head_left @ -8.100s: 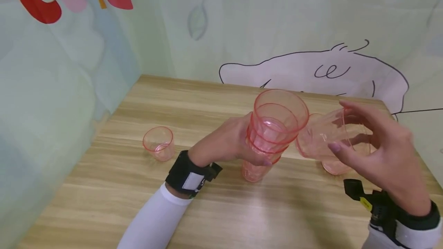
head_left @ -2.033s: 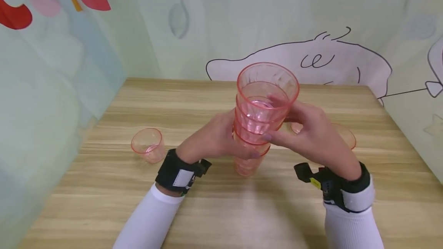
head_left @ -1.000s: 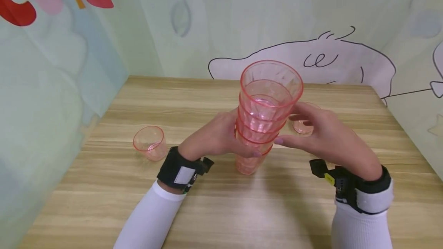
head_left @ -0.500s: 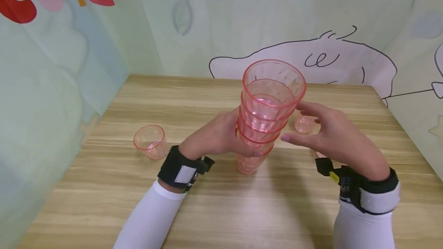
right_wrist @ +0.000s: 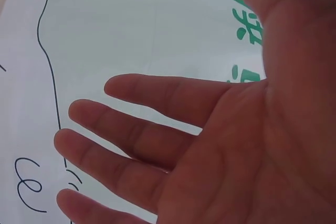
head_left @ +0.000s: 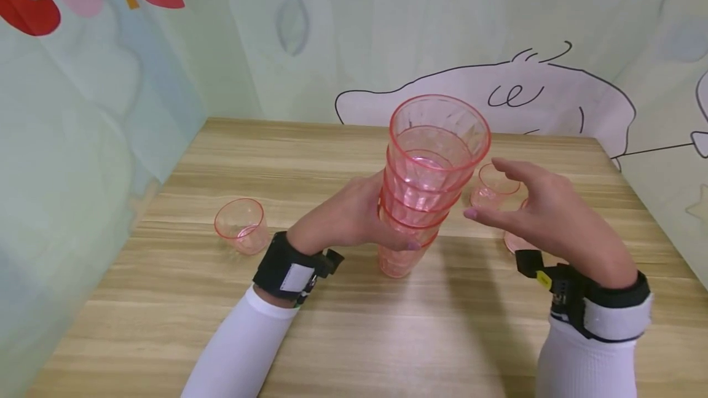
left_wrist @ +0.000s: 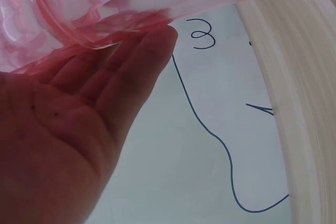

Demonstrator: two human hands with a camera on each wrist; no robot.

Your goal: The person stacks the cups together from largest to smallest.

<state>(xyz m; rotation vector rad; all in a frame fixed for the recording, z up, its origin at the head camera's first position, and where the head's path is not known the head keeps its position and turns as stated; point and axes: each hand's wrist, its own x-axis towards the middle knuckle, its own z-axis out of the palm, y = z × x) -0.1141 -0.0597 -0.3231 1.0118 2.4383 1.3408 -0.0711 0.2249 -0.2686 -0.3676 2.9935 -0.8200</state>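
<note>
Gripping a tilted stack of clear pink cups [head_left: 417, 192] with the left hand [head_left: 356, 217], fingers wrapped round it; holding nothing in the right hand [head_left: 564, 220], fingers and thumb spread apart just beside the stack.

Below both hands, a pale wood-grain table [head_left: 354, 349], with a glossy patch of light and a soft shadow between the forearms. On it, left of the left hand, a lone cup [head_left: 243, 229]; near the right fingertips, another upright cup [head_left: 492, 192]; partly hidden behind the right hand, one more [head_left: 515, 242]. Beyond the hands, a creased pale green cloth backdrop [head_left: 398, 23] with a black-outlined white drawing [head_left: 442, 98]; far left of the left hand, red, pink and orange letters [head_left: 37, 22]; past the right fingers, in the wrist view, green characters [right_wrist: 247, 30].
</note>
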